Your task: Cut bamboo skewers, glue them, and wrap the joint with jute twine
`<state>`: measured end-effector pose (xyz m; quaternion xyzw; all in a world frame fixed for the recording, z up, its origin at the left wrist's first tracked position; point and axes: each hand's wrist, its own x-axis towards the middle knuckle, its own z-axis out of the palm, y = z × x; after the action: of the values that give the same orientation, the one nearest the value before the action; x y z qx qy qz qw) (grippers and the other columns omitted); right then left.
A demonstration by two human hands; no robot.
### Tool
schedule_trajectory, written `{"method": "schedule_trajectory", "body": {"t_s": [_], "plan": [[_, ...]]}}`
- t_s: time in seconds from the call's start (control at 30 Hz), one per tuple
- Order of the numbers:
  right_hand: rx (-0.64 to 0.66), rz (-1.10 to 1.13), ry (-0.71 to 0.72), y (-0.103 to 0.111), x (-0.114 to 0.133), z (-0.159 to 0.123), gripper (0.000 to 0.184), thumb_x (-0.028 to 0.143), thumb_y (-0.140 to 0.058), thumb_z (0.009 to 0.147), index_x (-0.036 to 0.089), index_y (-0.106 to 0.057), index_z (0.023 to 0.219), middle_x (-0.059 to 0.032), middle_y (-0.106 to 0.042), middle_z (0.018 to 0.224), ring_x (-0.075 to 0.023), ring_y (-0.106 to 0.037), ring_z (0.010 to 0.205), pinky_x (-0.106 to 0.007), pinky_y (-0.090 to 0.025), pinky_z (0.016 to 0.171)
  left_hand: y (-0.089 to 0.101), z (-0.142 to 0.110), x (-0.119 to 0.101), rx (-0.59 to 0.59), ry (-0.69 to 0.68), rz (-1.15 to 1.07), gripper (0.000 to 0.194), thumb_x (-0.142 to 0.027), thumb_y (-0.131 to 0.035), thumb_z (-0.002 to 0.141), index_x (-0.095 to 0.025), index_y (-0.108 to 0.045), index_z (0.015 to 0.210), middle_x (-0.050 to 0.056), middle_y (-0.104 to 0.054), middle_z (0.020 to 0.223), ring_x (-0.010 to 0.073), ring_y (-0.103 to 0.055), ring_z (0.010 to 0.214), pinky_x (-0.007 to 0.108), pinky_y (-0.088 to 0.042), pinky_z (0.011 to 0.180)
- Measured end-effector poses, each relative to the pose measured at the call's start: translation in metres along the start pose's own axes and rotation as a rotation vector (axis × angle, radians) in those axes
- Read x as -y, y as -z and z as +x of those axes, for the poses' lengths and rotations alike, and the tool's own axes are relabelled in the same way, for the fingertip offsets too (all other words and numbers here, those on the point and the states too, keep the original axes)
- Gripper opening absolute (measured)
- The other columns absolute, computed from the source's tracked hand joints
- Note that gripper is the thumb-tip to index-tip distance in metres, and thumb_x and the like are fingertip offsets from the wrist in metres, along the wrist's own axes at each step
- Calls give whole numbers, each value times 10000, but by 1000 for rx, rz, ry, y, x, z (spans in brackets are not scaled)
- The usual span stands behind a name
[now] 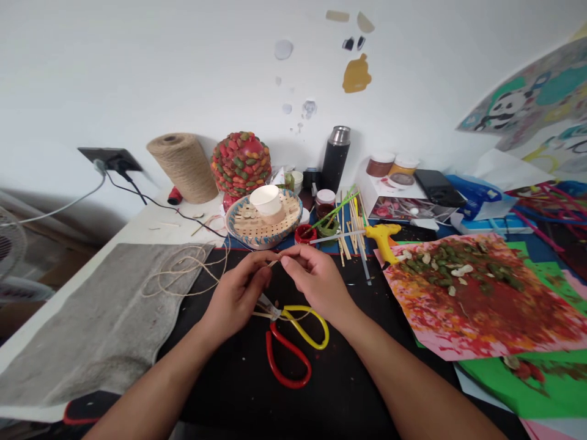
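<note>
My left hand [238,290] and my right hand [318,284] meet above the black mat [229,379], fingertips pinched close together. A thin pale strand of twine [274,263] shows between them, mostly hidden by the fingers. Just below lie scissors [276,313] with one red and one yellow handle, their blades partly covered by my left hand. A length of twine crosses the scissors near the pivot. Loose loops of twine [183,272] spread to the left of my left hand.
Behind my hands stand a woven basket [233,229] with a white cup [266,200], a twine spool [181,168], a ball covered in colored pieces [241,165] and a black flask [336,160]. A yellow glue gun [384,238] and painted paper [486,318] lie to the right.
</note>
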<state>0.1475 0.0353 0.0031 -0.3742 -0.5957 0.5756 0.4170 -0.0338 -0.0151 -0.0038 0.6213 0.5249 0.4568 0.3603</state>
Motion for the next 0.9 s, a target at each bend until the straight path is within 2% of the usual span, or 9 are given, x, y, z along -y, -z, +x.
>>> {"method": "schedule_trajectory", "body": {"t_s": [0.13, 0.27, 0.43, 0.67, 0.77, 0.9], "plan": [[-8, -23, 44, 0, 1, 0, 145, 347, -668, 933, 211, -712, 953, -12, -710, 833, -163, -670, 770, -290, -518, 692, 2, 3, -3, 83, 186, -404, 296, -416, -693, 996, -222, -674, 1218, -31, -533, 722, 99, -444, 571, 173, -336, 488], [19, -19, 57, 1, 3, -1, 144, 358, -671, 948, 220, -713, 949, -24, -749, 890, -172, -697, 814, -301, -542, 733, 5, 6, -4, 155, 265, -631, 298, -354, -788, 933, -220, -656, 1164, -57, -510, 687, 50, -368, 486, 131, -256, 433], [45, -21, 56, 1, 4, -2, 158, 372, -686, 949, 218, -719, 961, -27, -759, 909, -178, -709, 840, -308, -549, 758, 7, 7, -6, 195, 315, -719, 341, -313, -834, 888, -221, -631, 1146, -63, -533, 663, 38, -342, 459, 111, -222, 399], [39, -36, 37, 1, 4, -2, 186, 393, -695, 945, 210, -726, 949, -15, -729, 844, -162, -660, 763, -287, -506, 689, 10, 7, -8, 248, 391, -791, 321, -297, -804, 910, -245, -619, 1167, -76, -491, 633, 37, -220, 459, 104, -151, 375], [25, -61, 31, 1, 4, -2, 196, 404, -704, 940, 209, -728, 935, -1, -692, 788, -152, -610, 702, -278, -463, 633, 11, 7, -9, 258, 398, -819, 322, -283, -801, 911, -247, -616, 1172, -72, -489, 637, 36, -216, 465, 99, -146, 379], [18, -81, -20, 2, 3, -2, 272, 472, -741, 920, 201, -717, 909, 40, -570, 656, -128, -479, 585, -266, -349, 535, 13, 7, -9, 296, 414, -875, 295, -264, -782, 920, -261, -616, 1163, -72, -491, 645, 28, -187, 451, 88, -140, 370]]}}
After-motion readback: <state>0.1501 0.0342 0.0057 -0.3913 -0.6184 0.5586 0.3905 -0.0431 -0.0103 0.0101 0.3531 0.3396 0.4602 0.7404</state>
